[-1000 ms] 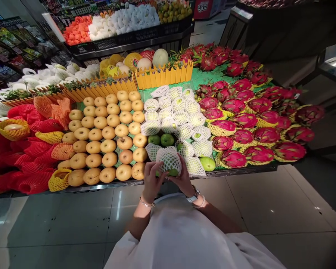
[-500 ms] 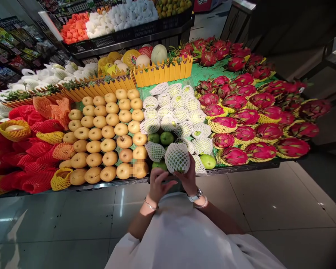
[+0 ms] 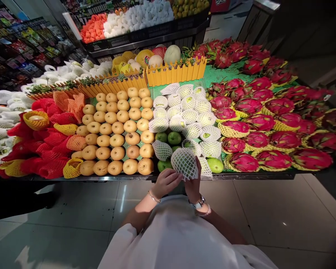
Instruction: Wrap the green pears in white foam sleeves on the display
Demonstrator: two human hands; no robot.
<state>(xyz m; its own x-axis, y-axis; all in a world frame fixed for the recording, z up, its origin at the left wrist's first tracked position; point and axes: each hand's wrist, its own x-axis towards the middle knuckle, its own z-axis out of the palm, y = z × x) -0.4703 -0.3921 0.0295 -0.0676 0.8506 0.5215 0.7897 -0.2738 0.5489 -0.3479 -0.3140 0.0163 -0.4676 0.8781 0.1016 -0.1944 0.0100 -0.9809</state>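
A round green fruit in a white foam net [image 3: 184, 163] is held up at the front edge of the display. My right hand [image 3: 193, 182] is closed round its right side and underside. The fingers of my left hand [image 3: 167, 182] are drawn together, pinching the lower left rim of the net. Behind the held fruit lie bare green fruits [image 3: 174, 138] and one half-sleeved green fruit [image 3: 162, 150]. Rows of similar netted green fruit [image 3: 189, 116] reach back from there. A bare green fruit [image 3: 215, 165] sits right of my right hand.
Rows of round brown pears [image 3: 117, 140] lie on the left, with red-netted fruit [image 3: 49, 151] beyond them. Dragon fruits [image 3: 257, 139] in yellow nets fill the right. A yellow picket fence [image 3: 177, 73] runs behind. At far left, a dark leg [image 3: 22, 198] shows on the floor.
My left hand has come up to the netted fruit, and its fingers have closed on the net's edge. The fruit has tilted in my right hand. The view has shifted left.
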